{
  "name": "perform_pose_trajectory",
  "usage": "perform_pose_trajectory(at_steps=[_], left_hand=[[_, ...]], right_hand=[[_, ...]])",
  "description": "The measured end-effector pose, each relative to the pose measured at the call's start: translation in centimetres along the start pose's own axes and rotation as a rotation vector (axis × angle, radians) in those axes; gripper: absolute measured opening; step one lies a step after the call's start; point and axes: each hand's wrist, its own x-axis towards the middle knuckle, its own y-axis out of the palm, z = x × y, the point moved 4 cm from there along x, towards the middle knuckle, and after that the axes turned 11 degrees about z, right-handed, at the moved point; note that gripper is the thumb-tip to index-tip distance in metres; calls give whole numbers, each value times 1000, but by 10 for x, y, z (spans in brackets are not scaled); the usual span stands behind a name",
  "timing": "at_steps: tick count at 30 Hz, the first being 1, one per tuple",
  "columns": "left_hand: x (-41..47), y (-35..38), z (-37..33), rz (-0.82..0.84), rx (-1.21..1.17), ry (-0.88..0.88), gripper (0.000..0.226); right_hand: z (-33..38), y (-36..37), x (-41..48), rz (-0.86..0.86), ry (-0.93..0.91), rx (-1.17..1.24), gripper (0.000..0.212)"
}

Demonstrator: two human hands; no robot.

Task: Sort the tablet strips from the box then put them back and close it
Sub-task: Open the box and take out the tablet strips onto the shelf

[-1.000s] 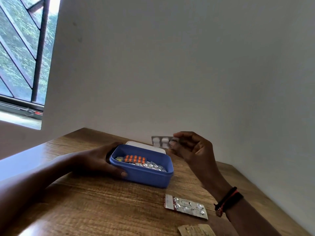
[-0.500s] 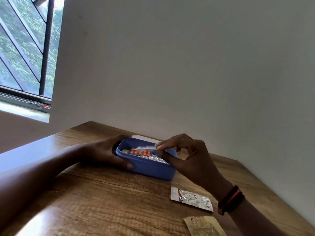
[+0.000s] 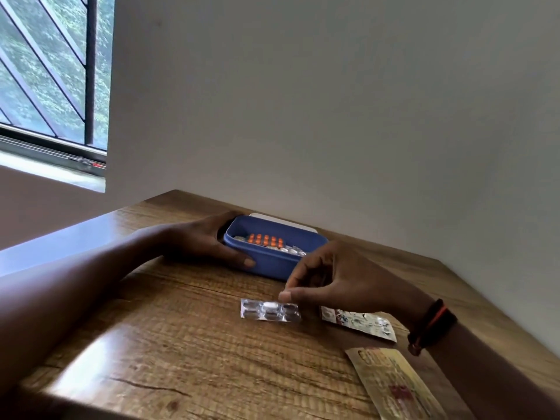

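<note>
Left hand (image 3: 200, 241) grips the left end of the blue box (image 3: 272, 265), thumb laid along the front wall. Likely bracing it so it does not slide while strips are lifted out. Box open; its white lid (image 3: 285, 221) lies behind it, against the wall.

Right hand (image 3: 339, 280) hangs in front of the box, fingers curled, thumb and forefinger pinching the far edge of a clear strip (image 3: 269, 310). Strip is at desk (image 3: 181, 344) level; cannot tell if it rests fully flat. Looks like a set-down.

Still in the box: an orange strip (image 3: 266, 240) on top, silver strips (image 3: 292, 251) beside it, toward the right end.

Already out: a foil strip with a red end (image 3: 360, 324), just right of the clear one, partly under the right wrist; a gold strip (image 3: 394, 386) nearer the front right. The three lie apart, which reads as separate sorting places. Judged early in the sort.

Room: wall hems the desk behind and to the right; the gold strip sits near the front edge. Bare wood left of the clear strip and ahead of the left forearm gives space for more piles.
</note>
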Motion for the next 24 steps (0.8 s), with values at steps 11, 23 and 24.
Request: perform_pose_trajectory(at_steps=[11,23,24], left_hand=[[1,-3,6,-4,20,-37,103],[2,-1,3,15,12,-23,93],[2,-1,3,19,9,-23,90]], right_hand=[[-32,-1,11,-301,169,-432,54],[-33,4,16,-154,215,-460,61],[-33,4,16,-163,212,-462,60]])
